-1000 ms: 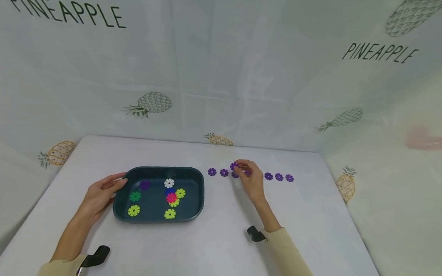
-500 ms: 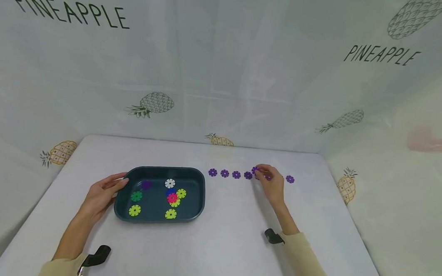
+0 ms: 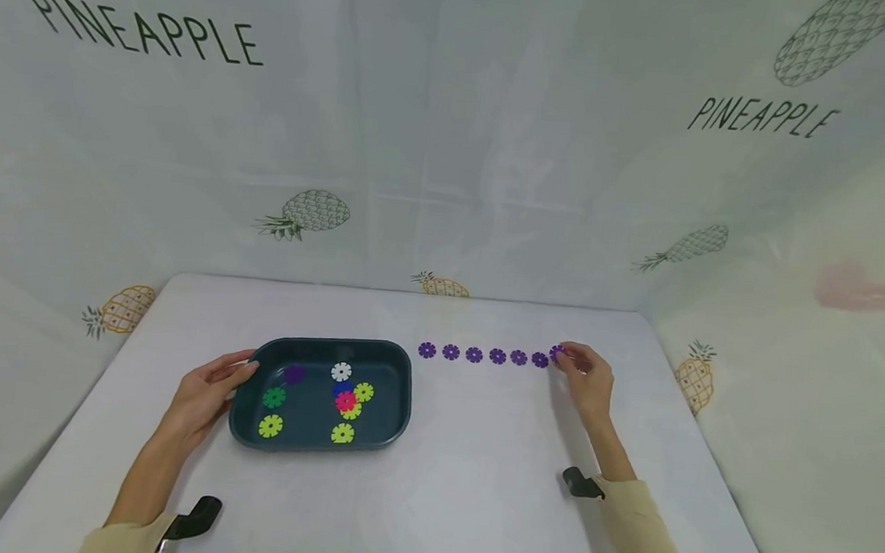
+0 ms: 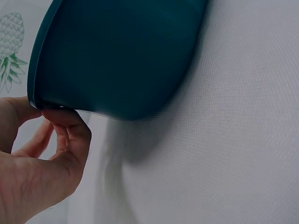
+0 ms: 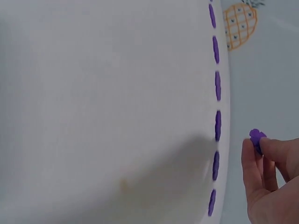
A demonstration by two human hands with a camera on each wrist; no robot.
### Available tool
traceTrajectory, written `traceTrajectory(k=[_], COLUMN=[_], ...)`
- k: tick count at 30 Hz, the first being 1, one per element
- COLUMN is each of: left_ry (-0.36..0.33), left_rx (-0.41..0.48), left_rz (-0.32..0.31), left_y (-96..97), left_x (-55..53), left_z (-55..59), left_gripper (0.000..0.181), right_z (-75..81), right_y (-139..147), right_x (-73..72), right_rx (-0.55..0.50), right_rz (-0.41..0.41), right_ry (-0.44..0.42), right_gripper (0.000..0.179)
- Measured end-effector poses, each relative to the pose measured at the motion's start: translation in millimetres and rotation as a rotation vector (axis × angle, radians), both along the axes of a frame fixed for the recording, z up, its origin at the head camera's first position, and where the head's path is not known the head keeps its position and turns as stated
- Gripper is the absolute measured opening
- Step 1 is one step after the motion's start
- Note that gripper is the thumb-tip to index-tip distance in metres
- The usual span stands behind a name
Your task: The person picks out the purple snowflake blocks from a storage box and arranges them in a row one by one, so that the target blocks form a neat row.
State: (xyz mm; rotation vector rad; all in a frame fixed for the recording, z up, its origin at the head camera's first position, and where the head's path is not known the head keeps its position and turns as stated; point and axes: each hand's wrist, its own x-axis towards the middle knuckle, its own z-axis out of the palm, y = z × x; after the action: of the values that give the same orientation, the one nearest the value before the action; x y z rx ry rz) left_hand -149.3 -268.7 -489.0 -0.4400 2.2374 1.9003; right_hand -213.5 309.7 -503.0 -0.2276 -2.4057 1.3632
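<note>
My right hand (image 3: 590,384) pinches a purple flower-shaped disc (image 3: 556,354) between thumb and fingers, above the right end of a row. That row is made of several like purple discs (image 3: 497,356) lying flat on the white table; the hand may hide part of its end. In the right wrist view the pinched purple disc (image 5: 256,138) is held off the tabletop. My left hand (image 3: 199,397) grips the left rim of a dark teal tray (image 3: 239,433), thumb at the rim and fingers behind it. The left wrist view shows the tray's outer wall (image 4: 117,60) close up.
Inside the tray lie several slotted discs: a white one (image 3: 341,372), a green one (image 3: 274,397), a red one (image 3: 345,401), a purple one (image 3: 295,375), plus blue and yellow ones. A pineapple-print cloth (image 3: 449,143) hangs behind the table (image 3: 461,495).
My right hand has moved rightward along the row, carrying the purple disc and uncovering discs it had hidden. My left hand and the tray stay in place.
</note>
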Motion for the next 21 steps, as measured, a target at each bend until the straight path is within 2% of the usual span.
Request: traceTrajectory(k=[5,12,21], left_ry=[0.017,0.044,0.037], left_rx=[-0.004,0.013,0.008], left_rz=[-0.001,-0.009,0.001], left_y=[-0.7,-2.8,-1.2], left_x=[0.8,2.5,1.5], left_z=[0.2,-0.5,-0.5], left_gripper=[0.074,0.069,0.072], right_z=[1.2,5.0,1.2], right_y=[17,35,55], right_x=[2.6,3.6,0.4], right_rx=[-0.012,-0.051,-0.002], right_rz=[-0.061,-0.128,-0.197], right_ry=[-0.065,-0.104,-0.134], right_gripper=[0.024,0.026,0.027])
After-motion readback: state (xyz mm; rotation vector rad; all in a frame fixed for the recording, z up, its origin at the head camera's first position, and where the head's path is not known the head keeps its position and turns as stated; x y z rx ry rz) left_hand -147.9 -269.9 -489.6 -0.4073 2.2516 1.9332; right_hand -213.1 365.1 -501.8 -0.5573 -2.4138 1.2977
